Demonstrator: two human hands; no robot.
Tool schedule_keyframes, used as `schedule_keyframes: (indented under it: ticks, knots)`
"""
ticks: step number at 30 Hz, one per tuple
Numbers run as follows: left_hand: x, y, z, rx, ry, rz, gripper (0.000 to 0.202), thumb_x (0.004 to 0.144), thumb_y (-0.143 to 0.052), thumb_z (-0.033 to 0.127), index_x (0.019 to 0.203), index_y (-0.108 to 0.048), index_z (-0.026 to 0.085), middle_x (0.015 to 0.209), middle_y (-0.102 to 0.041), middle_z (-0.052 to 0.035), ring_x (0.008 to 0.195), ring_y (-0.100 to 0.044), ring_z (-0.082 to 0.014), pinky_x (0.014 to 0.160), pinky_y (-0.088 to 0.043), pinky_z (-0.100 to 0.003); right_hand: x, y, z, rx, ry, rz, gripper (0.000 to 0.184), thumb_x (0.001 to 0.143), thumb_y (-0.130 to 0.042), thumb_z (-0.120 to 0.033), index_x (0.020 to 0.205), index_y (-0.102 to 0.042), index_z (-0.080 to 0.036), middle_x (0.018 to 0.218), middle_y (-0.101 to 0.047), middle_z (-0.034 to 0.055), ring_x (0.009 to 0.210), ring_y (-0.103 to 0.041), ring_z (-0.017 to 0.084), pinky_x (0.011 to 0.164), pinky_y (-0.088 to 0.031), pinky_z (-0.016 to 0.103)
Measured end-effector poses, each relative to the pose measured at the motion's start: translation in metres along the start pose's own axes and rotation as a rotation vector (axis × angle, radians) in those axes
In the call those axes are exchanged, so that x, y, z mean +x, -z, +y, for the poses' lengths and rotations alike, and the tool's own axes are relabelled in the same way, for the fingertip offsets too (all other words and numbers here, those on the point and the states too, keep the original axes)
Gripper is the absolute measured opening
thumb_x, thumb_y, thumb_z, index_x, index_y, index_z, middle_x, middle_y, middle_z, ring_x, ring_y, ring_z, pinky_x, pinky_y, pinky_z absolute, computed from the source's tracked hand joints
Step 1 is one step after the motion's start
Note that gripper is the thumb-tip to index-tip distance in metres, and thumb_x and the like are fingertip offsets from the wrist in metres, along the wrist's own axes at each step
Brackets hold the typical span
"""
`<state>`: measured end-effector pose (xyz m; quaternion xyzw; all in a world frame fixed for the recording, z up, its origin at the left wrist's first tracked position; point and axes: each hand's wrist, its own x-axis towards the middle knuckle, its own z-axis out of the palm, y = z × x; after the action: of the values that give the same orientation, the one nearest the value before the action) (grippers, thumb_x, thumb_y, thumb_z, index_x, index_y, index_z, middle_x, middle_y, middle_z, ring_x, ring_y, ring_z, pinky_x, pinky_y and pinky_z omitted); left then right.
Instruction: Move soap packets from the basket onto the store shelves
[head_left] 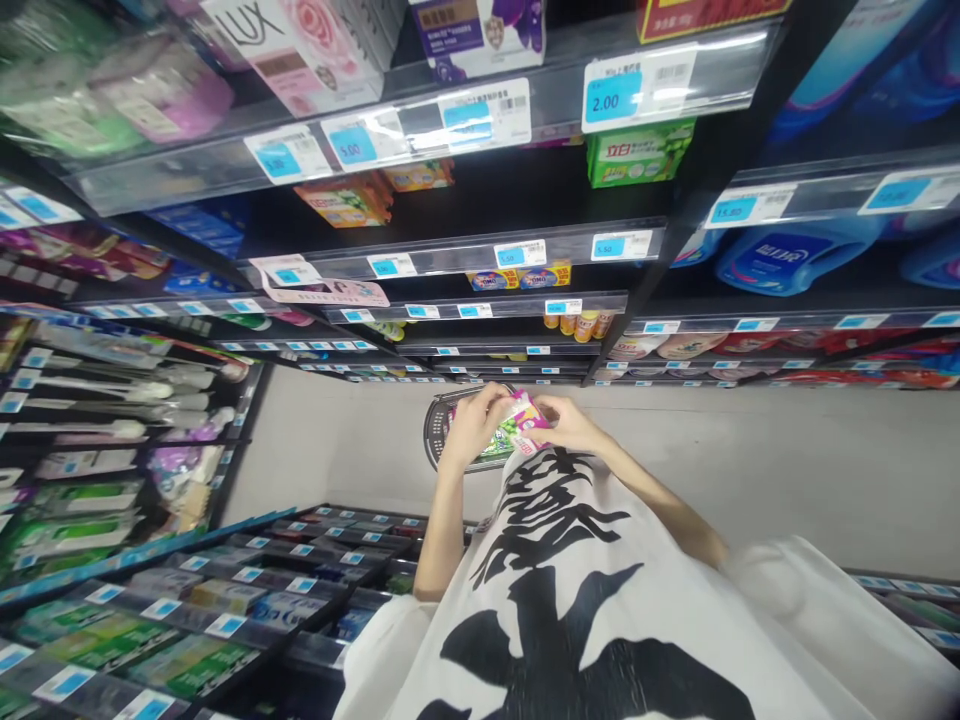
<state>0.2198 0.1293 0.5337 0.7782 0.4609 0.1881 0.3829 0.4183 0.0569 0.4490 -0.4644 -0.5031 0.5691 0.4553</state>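
In the middle of the head view, a small pink packet (527, 412) with white and yellow print is held in front of my body. My left hand (474, 422) has its fingers bent around the packet's left side. My right hand (568, 425) grips its right edge, thumb and fingers closed. Just below it shows a green printed pack (497, 440); whether it lies in the basket or is held too, I cannot tell. Beneath my hands is a dark shopping basket (433, 430) with slotted sides, partly hidden by my left hand and shirt.
Ahead rises a dark shelf unit (450, 265) with boxed soaps, price tags and several orange packs. Blue bottles (795, 255) fill the right bay. Toothbrush packs (112, 390) hang at the left. A lower shelf (247, 590) stands behind on the left. Grey floor (337, 430) runs between.
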Motion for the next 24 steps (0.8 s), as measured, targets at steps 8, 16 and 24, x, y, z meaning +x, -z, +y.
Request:
schedule_keyframes:
  ticks: [8, 16, 24]
  knots:
    - [-0.005, -0.044, -0.024, -0.774, 0.203, 0.041, 0.064, 0.086, -0.071, 0.061, 0.136, -0.054, 0.024, 0.143, -0.063, -0.0153, 0.111, -0.069, -0.0252, 0.08, -0.06, -0.031, 0.003, -0.015, 0.004, 0.658, -0.231, 0.386, 0.062, 0.063, -0.094, -0.036, 0.115, -0.063, -0.024, 0.109, -0.074, 0.0019, 0.088, -0.072, 0.019, 0.071, -0.062, 0.029]
    - [-0.019, -0.083, -0.025, -0.883, 0.387, 0.209, 0.075, 0.062, -0.095, 0.048, 0.123, -0.062, 0.02, 0.112, -0.074, -0.012, 0.108, -0.07, -0.0258, 0.086, -0.059, -0.033, 0.013, -0.004, 0.008, 0.816, -0.27, 0.633, 0.051, 0.069, -0.087, -0.055, 0.1, -0.067, -0.02, 0.088, -0.074, 0.0009, 0.074, -0.068, 0.018, 0.06, -0.057, 0.027]
    - [-0.011, -0.085, -0.019, -0.999, 0.443, 0.447, 0.063, 0.059, -0.094, 0.052, 0.106, -0.069, 0.018, 0.105, -0.076, -0.012, 0.104, -0.071, -0.0243, 0.078, -0.059, -0.027, 0.011, 0.001, 0.007, 0.867, -0.275, 0.613, 0.052, 0.067, -0.087, -0.061, 0.097, -0.07, -0.021, 0.094, -0.076, 0.0022, 0.08, -0.069, 0.019, 0.068, -0.06, 0.03]
